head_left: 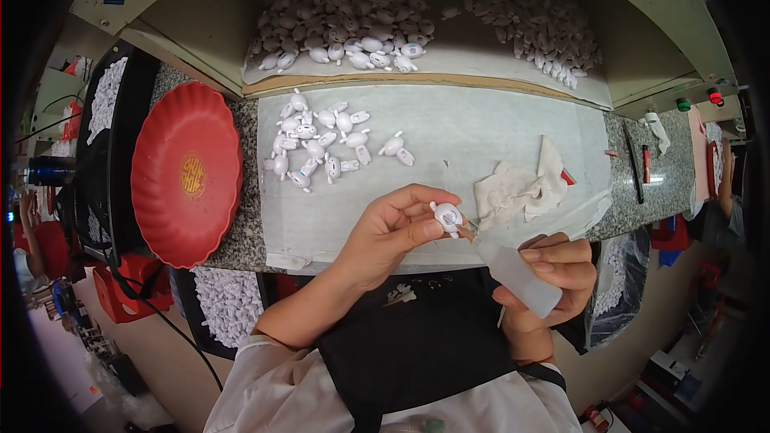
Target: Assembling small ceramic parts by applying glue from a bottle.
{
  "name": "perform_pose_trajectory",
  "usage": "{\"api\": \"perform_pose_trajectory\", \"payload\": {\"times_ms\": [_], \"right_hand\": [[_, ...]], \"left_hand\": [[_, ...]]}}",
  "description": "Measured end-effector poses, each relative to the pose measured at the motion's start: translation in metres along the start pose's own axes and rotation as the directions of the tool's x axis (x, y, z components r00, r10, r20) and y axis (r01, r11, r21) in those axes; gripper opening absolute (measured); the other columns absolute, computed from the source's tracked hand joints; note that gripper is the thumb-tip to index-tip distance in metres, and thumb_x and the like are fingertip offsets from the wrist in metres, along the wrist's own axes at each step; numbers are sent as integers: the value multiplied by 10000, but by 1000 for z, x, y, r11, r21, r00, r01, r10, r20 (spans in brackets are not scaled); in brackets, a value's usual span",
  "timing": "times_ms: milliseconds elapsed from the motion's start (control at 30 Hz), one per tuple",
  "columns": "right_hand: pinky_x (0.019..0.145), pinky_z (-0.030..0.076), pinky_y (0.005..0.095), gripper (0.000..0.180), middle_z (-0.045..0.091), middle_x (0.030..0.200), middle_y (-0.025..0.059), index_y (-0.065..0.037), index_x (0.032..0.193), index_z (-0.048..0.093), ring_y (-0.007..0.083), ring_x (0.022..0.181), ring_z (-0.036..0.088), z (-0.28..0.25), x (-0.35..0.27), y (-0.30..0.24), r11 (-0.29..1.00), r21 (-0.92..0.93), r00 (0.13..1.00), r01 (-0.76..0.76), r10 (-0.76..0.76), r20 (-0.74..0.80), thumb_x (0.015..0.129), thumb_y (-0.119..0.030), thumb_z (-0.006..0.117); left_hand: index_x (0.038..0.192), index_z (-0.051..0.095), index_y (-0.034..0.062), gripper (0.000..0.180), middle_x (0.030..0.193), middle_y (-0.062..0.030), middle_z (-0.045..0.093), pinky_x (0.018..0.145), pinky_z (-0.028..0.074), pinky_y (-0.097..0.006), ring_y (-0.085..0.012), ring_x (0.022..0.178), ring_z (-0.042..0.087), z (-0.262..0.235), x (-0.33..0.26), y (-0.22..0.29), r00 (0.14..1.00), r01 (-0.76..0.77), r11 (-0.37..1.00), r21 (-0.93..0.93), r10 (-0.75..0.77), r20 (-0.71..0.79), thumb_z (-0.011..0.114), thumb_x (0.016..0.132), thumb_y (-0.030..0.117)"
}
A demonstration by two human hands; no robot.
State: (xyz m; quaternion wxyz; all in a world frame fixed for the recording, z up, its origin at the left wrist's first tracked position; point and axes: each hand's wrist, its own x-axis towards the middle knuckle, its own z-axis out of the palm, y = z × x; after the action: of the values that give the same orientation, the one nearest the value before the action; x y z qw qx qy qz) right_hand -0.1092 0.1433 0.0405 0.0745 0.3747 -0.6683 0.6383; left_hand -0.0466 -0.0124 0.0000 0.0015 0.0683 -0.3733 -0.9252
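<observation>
Between the thumb and fingers of my left hand (377,240) is a small white figurine head (446,213), its flat or hollow side facing up. My right hand (565,273) is wrapped round a translucent squeeze bottle (523,279), tilted with its narrow nozzle at the head's lower right edge. Whether the tip touches the head I cannot tell. Both hands are over the front edge of a white paper sheet (385,216). Beyond my left hand lies a loose group of small white figurines (321,143), some with dark face markings. A crumpled cloth (513,192) lies beyond the bottle.
A red scalloped tray (188,224) stands on the left of the speckled counter. Under the hood (666,56) at the back are two heaps of white parts (345,12). A black pen-like stick (634,162) lies at the right. A bin of white parts (228,305) sits below left.
</observation>
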Motion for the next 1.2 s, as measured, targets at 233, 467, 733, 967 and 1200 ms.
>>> {"api": "perform_pose_trajectory", "payload": {"times_ms": [233, 467, 733, 967, 1200], "right_hand": [[557, 430, 243, 421, 473, 775, 54, -68, 814, 454, 140, 599, 482, -1, 1, 0, 999, -29, 998, 35, -34, 49, 552, -158, 771], [545, 436, 257, 454, 484, 824, 79, -50, 862, 473, 161, 609, 491, -5, 0, 1, 989, -51, 976, 140, -129, 176, 523, -77, 774], [517, 455, 278, 398, 518, 824, 91, -36, 817, 521, 186, 593, 517, -4, -2, 0, 984, -75, 974, 160, -145, 175, 509, -76, 770], [462, 457, 273, 350, 542, 811, 89, -28, 807, 541, 197, 541, 527, 0, 1, -5, 978, -77, 967, 193, -176, 187, 527, -66, 748], [463, 450, 264, 401, 543, 802, 105, -23, 810, 538, 194, 541, 530, 0, -2, -2, 980, -104, 976, 171, -153, 156, 484, -48, 771]], "left_hand": [[961, 474, 30, 229, 882, -100, 565, 782, 414, -302, -173, 856, 547, -2, -4, -2, 997, -38, 998, 51, 42, -67, 569, 759, 78], [897, 438, 15, 223, 936, -114, 502, 775, 427, -296, -201, 872, 543, 3, -3, -3, 976, -186, 972, 145, 200, -86, 568, 722, -34], [895, 435, 14, 267, 976, -131, 466, 793, 425, -311, -210, 914, 510, -1, -6, -9, 877, -373, 646, 666, 481, 25, 570, 691, -92], [881, 445, 25, 319, 924, -143, 506, 798, 436, -357, -242, 865, 537, -1, -3, -8, 748, -433, 244, 868, 634, 195, 617, 638, -88], [828, 500, 15, 248, 882, -146, 553, 766, 467, -368, -259, 804, 561, 2, 0, -8, 677, -466, 178, 867, 703, 219, 612, 630, -86]]}}
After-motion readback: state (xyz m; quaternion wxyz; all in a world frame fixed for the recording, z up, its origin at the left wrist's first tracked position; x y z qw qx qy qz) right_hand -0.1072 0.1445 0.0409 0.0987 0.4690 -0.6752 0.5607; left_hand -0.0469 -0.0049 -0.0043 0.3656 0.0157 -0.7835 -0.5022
